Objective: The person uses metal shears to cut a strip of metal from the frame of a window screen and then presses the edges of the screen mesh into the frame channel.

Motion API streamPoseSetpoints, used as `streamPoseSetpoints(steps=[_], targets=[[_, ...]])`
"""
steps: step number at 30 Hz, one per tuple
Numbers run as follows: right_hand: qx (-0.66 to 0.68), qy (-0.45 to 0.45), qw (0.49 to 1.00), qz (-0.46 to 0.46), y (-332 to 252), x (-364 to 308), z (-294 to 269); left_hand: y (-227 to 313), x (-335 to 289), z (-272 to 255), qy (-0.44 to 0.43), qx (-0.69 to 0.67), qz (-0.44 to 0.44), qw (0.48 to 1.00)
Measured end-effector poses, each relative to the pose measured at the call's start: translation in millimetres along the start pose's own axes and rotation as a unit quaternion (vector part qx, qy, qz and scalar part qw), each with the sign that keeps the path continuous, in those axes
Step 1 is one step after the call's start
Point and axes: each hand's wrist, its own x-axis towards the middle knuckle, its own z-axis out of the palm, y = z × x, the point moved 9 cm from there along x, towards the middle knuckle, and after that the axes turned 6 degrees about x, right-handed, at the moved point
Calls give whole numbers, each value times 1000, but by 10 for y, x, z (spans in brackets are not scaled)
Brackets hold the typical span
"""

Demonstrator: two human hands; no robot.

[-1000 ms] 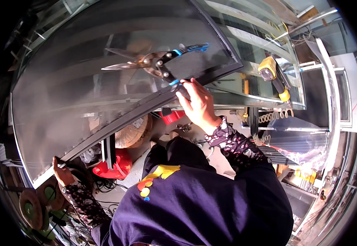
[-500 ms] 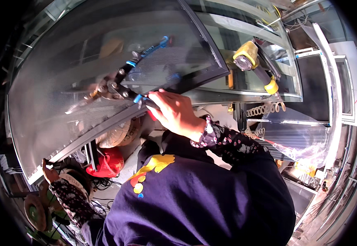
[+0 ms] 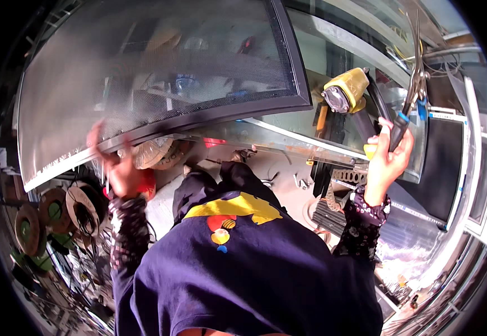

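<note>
Right hand [image 3: 389, 159]: one – closed round a dark grip of the snips.
Snips [image 3: 417, 87]: one pair, raised at the right over the glass surface, blades pointing away from the person.
Left hand [image 3: 123, 171]: one – blurred at the screen panel's near edge; whether it grips or is free cannot be told.
Screen panel [image 3: 221, 113]: one, dark mesh in a dark frame, lying across much of the glass surface [image 3: 280, 127].
In between: one yellow-and-black power tool [image 3: 347, 89], on the glass between panel corner and snips; its lower end is partly hidden by the right hand.
Beneath panel edge: one brown round package [image 3: 155, 154]; one red container [image 3: 149, 183], partly covered by the left hand.
Lower left: round spools [image 3: 29, 229], at least three.
Right side: coiled hose [image 3: 349, 177]; dark framed pane [image 3: 436, 171], one, upper part behind the snips.
</note>
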Motion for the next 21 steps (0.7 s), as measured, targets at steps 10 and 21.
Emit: streamPoseSetpoints(steps=[10, 21], targets=[[-277, -141, 943, -116, -24, -103, -387, 1447, -47, 1695, -275, -166, 166, 932], [-570, -294, 727, -247, -992, 13, 312, 1308, -189, 1580, -175, -151, 149, 961]])
